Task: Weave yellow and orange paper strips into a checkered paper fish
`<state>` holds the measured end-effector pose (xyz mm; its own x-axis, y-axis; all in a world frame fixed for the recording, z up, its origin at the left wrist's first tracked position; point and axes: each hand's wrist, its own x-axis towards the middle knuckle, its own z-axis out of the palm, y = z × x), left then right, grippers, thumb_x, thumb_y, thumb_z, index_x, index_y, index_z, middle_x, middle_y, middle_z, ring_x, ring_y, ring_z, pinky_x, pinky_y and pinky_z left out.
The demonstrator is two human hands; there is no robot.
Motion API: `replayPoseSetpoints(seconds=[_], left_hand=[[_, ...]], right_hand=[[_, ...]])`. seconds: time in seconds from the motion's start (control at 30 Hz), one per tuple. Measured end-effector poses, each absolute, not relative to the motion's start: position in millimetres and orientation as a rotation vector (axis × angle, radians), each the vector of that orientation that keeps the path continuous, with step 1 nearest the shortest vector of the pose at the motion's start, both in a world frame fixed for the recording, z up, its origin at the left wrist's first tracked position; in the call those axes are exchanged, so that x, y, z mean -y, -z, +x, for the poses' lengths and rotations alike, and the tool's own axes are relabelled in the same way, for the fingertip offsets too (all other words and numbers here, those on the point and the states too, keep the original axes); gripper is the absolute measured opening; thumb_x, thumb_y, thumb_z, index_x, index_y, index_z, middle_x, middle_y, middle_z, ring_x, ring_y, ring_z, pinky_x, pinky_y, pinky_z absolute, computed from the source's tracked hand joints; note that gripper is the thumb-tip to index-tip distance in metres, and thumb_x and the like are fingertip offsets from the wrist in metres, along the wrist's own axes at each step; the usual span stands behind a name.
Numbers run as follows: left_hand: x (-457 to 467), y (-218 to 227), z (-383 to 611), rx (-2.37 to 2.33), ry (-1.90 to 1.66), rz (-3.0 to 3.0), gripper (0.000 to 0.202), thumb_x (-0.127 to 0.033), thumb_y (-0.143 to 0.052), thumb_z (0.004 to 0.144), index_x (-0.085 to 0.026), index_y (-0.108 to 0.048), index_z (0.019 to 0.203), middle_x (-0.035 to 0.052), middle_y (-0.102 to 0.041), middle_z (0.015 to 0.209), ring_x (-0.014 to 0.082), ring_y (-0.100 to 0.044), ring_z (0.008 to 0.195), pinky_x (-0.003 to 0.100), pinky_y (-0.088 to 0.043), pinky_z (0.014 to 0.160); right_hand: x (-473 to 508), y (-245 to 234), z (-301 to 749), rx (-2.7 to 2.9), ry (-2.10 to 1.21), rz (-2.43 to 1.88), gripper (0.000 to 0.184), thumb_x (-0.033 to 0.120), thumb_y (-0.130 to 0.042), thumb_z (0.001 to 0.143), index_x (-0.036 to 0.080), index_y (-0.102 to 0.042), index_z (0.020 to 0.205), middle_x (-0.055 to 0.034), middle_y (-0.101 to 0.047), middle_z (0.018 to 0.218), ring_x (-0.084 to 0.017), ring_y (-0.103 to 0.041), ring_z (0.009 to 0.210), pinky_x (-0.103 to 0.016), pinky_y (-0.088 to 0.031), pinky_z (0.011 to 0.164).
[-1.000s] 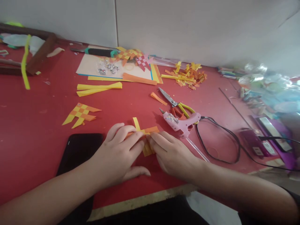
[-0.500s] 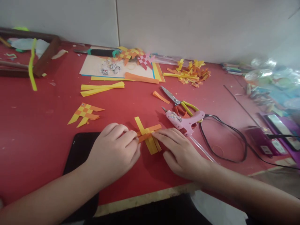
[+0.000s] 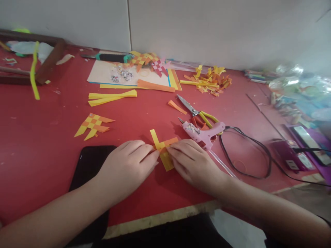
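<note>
Between my hands is a small weave of yellow and orange paper strips (image 3: 166, 160), just above the red tabletop near its front edge. My left hand (image 3: 131, 158) pinches its left side, and my fingers hide the strip ends there. On the other side my right hand (image 3: 190, 158) is closed on the right edge with fingertips pressed together. One yellow strip sticks up at the back and an orange one points to the right. A finished woven paper fish (image 3: 93, 124) in the same colours lies to the left, beyond a black phone (image 3: 82, 172) under my left forearm.
A pink glue gun (image 3: 203, 134) with a black cord and open-bladed scissors (image 3: 190, 105) lie right of centre. Yellow strips (image 3: 112, 97), paper sheets (image 3: 99, 72) and a pile of scraps (image 3: 214, 81) are farther back. A wooden tray (image 3: 53, 62) stands at the left.
My left hand has shifted slightly right, closer to the middle of the weave, covering the orange strip's left end. My right fingers have curled in more tightly around the right edge.
</note>
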<state>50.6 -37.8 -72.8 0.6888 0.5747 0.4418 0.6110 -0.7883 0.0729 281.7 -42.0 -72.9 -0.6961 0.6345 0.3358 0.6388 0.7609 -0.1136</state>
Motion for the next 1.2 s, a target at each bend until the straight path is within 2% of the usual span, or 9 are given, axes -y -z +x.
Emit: replayPoseSetpoints(seconds=[0.1, 0.37, 0.47, 0.63, 0.93, 1.2], left_hand=[[37, 73, 50, 0.973, 0.672, -2.814, 0.018, -0.019, -0.055, 0.095, -0.012, -0.072, 0.095, 0.0076, -0.073, 0.086, 0.0232, -0.065, 0.078, 0.038, -0.055, 0.066], [37, 71, 54, 0.936, 0.671, -2.809, 0.023, -0.017, -0.055, 0.095, -0.009, -0.073, 0.085, 0.0092, -0.073, 0.082, 0.0251, -0.066, 0.078, 0.04, -0.057, 0.065], [37, 71, 54, 0.939, 0.67, -2.796, 0.022, -0.018, -0.055, 0.094, -0.008, -0.074, 0.088, 0.0106, -0.073, 0.084, 0.0267, -0.066, 0.077, 0.041, -0.057, 0.064], [38, 71, 53, 0.927, 0.678, -2.797, 0.023, -0.021, -0.056, 0.093, -0.007, -0.074, 0.096, 0.0123, -0.074, 0.09, 0.0281, -0.067, 0.078, 0.041, -0.056, 0.063], [41, 71, 54, 0.912, 0.664, -2.844, 0.032, -0.033, -0.059, 0.093, -0.005, -0.074, 0.099, 0.0136, -0.074, 0.093, 0.028, -0.066, 0.082, 0.041, -0.058, 0.07], [42, 73, 54, 0.933, 0.65, -2.852, 0.037, -0.035, -0.057, 0.094, -0.003, -0.074, 0.1, 0.0157, -0.075, 0.096, 0.0287, -0.066, 0.082, 0.04, -0.056, 0.067]], right_hand=[[42, 72, 281, 2.558, 0.005, -0.982, 0.021, 0.013, -0.049, 0.094, 0.012, -0.067, 0.105, -0.0098, -0.071, 0.095, -0.021, -0.062, 0.089, -0.041, -0.058, 0.084], [43, 68, 280, 2.507, -0.076, -1.063, 0.02, 0.013, -0.05, 0.094, 0.013, -0.06, 0.111, -0.0094, -0.069, 0.092, -0.022, -0.061, 0.088, -0.039, -0.058, 0.079], [43, 69, 281, 2.559, -0.063, -1.048, 0.022, 0.013, -0.048, 0.093, 0.013, -0.063, 0.109, -0.0109, -0.068, 0.096, -0.023, -0.06, 0.091, -0.042, -0.057, 0.083], [44, 75, 282, 2.596, -0.097, -1.029, 0.029, 0.014, -0.05, 0.091, 0.009, -0.065, 0.116, -0.0153, -0.065, 0.11, -0.026, -0.058, 0.104, -0.047, -0.056, 0.092], [45, 78, 284, 2.572, -0.139, -1.012, 0.035, 0.014, -0.05, 0.089, 0.01, -0.065, 0.12, -0.0159, -0.066, 0.111, -0.028, -0.06, 0.107, -0.05, -0.057, 0.091], [44, 82, 285, 2.533, -0.149, -1.021, 0.035, 0.014, -0.053, 0.087, 0.009, -0.065, 0.119, -0.0153, -0.065, 0.111, -0.027, -0.059, 0.105, -0.046, -0.056, 0.091]])
